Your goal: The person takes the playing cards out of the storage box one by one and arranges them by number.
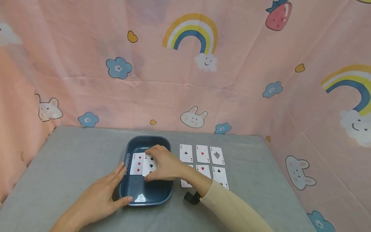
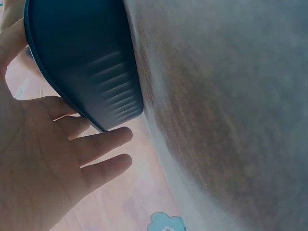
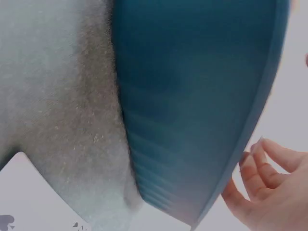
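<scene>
Two cards in blue tray [image 1: 131, 190], table centre | right hand [image 1: 166, 165] pinches black three [image 1: 150, 164] beside red three [image 1: 138, 163] | left hand [image 1: 99, 197] spread, steadying tray at 9 o'clock | step: lifting card | next: likely card grid [image 1: 203, 154] at 3 o'clock

A dark blue tray [image 1: 136, 190] is sitting on the grey bench. Inside the tray, a three of diamonds [image 1: 137, 163] is lying face up, and a three of clubs [image 1: 149, 167] is lying face up just beside it, overlapping its right edge.
</scene>
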Demonstrator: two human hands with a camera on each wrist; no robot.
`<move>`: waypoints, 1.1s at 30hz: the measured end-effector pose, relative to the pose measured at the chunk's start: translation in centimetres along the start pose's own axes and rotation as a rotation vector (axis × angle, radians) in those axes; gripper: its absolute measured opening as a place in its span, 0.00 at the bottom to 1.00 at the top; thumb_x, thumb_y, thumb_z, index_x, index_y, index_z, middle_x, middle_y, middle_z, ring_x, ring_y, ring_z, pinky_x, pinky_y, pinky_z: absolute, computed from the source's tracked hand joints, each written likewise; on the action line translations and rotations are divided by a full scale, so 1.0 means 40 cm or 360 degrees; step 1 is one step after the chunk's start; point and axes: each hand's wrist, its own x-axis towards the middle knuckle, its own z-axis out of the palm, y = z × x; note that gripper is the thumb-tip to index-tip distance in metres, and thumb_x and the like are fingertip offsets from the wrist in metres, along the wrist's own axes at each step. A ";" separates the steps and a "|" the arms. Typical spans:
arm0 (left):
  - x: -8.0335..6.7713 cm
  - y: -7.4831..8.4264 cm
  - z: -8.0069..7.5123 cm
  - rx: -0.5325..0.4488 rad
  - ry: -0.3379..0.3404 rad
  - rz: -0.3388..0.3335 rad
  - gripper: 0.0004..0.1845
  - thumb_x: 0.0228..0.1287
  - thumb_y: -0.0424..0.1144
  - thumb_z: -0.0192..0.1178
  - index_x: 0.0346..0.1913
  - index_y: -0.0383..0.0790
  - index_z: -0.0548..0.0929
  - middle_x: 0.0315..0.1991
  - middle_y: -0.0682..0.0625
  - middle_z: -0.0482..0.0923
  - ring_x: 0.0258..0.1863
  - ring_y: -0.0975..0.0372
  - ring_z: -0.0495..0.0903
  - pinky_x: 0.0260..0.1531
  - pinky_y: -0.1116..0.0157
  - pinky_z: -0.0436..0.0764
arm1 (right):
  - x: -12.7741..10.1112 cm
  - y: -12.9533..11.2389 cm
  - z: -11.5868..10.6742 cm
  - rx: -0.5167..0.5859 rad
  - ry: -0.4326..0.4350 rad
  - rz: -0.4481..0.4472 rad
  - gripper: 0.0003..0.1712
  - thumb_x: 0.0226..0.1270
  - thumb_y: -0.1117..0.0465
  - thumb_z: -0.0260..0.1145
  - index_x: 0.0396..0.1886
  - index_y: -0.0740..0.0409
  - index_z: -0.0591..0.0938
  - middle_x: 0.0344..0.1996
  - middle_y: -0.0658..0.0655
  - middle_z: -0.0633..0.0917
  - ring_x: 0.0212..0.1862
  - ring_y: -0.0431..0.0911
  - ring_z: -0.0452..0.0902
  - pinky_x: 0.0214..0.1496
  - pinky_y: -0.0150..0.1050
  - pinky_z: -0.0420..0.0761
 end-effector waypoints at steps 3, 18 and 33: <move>0.001 0.002 0.000 0.0010 0.0002 -0.0003 0.61 0.57 0.78 0.62 0.80 0.34 0.64 0.81 0.38 0.57 0.69 0.36 0.73 0.60 0.33 0.75 | -0.023 -0.002 -0.019 0.0090 0.0033 -0.0026 0.52 0.49 0.45 0.79 0.74 0.59 0.75 0.67 0.56 0.76 0.62 0.46 0.71 0.52 0.35 0.76; -0.001 0.007 0.000 0.0012 0.0016 -0.0017 0.61 0.56 0.78 0.63 0.80 0.34 0.65 0.81 0.37 0.58 0.69 0.35 0.72 0.61 0.33 0.74 | -0.158 0.036 -0.053 0.0435 0.0152 0.0013 0.50 0.49 0.52 0.79 0.75 0.52 0.74 0.69 0.53 0.72 0.68 0.47 0.66 0.67 0.53 0.73; -0.005 -0.001 0.001 -0.0008 0.0046 0.0019 0.60 0.58 0.77 0.63 0.80 0.34 0.65 0.82 0.39 0.57 0.70 0.36 0.72 0.62 0.34 0.74 | -0.285 0.094 -0.041 0.0451 0.0305 -0.0153 0.51 0.46 0.55 0.82 0.74 0.58 0.75 0.65 0.55 0.74 0.64 0.47 0.68 0.61 0.44 0.75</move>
